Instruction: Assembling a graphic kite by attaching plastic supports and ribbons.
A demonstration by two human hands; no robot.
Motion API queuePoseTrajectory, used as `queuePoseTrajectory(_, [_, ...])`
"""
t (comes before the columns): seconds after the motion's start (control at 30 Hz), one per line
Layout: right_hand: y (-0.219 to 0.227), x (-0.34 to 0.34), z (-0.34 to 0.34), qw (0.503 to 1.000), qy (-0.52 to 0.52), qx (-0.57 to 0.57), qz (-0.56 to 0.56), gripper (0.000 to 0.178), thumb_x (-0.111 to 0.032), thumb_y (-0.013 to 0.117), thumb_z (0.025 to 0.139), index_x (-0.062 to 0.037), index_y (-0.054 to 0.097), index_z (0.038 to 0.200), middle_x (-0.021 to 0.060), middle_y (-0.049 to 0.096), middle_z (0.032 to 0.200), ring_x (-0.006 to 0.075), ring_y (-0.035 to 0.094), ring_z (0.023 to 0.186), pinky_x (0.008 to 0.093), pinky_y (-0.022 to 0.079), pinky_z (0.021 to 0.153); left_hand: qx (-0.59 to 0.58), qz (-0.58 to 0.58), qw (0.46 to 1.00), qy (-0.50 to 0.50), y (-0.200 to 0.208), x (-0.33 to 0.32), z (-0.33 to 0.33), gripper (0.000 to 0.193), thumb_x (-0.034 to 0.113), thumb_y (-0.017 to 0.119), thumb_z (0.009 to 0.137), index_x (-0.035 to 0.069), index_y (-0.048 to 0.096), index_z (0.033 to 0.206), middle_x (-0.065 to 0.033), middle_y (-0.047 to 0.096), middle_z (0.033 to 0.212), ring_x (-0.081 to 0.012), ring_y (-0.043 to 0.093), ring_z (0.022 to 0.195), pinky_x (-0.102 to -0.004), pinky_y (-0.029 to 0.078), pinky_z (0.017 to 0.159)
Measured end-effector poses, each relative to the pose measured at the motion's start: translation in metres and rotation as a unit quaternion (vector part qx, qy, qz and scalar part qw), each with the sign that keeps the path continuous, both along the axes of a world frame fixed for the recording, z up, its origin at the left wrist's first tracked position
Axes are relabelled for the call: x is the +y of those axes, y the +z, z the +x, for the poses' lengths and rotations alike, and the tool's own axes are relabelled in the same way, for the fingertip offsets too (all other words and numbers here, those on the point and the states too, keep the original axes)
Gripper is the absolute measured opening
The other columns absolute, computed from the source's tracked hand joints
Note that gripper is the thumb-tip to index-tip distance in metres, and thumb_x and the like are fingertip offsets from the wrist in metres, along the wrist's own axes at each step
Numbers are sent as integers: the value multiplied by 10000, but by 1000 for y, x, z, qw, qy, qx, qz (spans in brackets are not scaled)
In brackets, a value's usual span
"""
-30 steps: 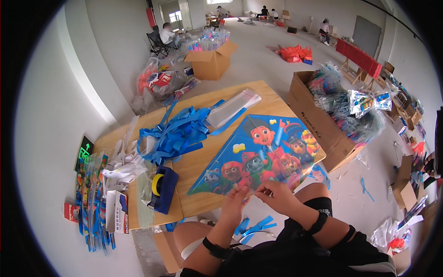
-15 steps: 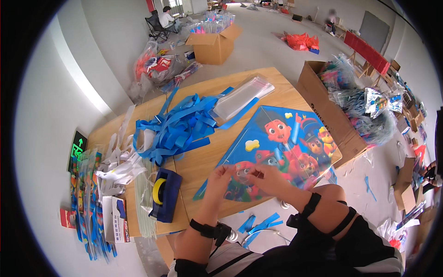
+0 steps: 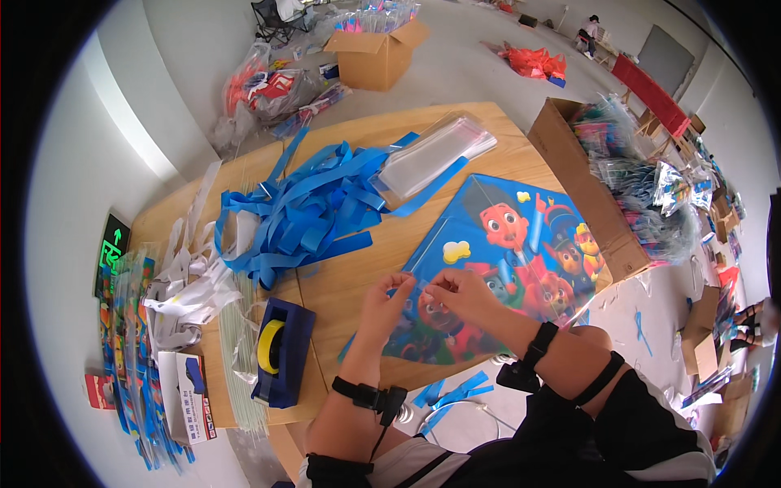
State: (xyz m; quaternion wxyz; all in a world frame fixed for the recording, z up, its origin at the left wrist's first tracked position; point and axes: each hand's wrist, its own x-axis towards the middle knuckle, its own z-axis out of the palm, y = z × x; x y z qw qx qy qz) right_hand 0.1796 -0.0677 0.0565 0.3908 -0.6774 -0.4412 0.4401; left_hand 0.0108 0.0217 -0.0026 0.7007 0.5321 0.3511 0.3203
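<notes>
A blue kite (image 3: pixel 455 218) printed with cartoon figures lies on the right part of the wooden table, its lower side reaching over the near edge. Above its left portion, my left hand (image 3: pixel 386 302) and my right hand (image 3: pixel 465 294) are held close together. Thumb and fingers are pinched on each hand. Whatever lies between the fingertips is too small to make out. Left of my left hand stands a dark blue tape dispenser (image 3: pixel 298 358) with a yellow roll (image 3: pixel 269 347).
Blue ribbons (image 3: pixel 329 191) pile up mid-table beside clear plastic bags (image 3: pixel 439 154). White strips (image 3: pixel 191 293) and thin pale rods (image 3: pixel 237 358) lie at the left. A large carton (image 3: pixel 582 191) of wrapped goods stands against the table's right side. Another carton (image 3: pixel 373 61) is beyond.
The whole view has shifted a little, with the table's left side now lower and farther left. My pinched fingertips have come slightly closer together over the kite.
</notes>
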Motion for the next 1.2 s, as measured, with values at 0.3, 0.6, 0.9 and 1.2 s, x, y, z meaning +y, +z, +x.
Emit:
queuePoseTrajectory(0.3, [-37,35,-2,988,-107,16,-112,342,-326,709,920,8,699,843,65,715,702,101,658,557,238,507,515,219,285,929,92,-29,28,23,159,237,731,873,80,705,866,-90,655,924,-287,657,882,-407,481,770])
queuePoseTrajectory(0.6, [-34,52,-3,977,-76,-96,-174,372,-376,704,894,-31,716,755,55,722,662,119,687,569,267,524,506,277,335,891,129,-35,28,23,181,243,754,846,71,713,810,-55,639,851,-247,637,819,-397,462,745])
queuePoseTrajectory(0.9, [-36,52,-6,972,-78,-133,-179,350,-395,717,878,-69,695,753,38,717,660,130,699,600,293,538,547,316,319,885,127,-26,22,25,126,221,761,837,109,709,812,-38,613,949,-268,574,1028,-459,360,873])
queuePoseTrajectory(1.2, [-29,54,-8,963,-70,-152,-211,363,-447,698,887,-105,727,769,14,708,637,153,714,634,326,558,621,307,381,856,166,-29,22,25,164,250,769,805,97,715,784,-56,630,892,-282,603,972,-456,409,841])
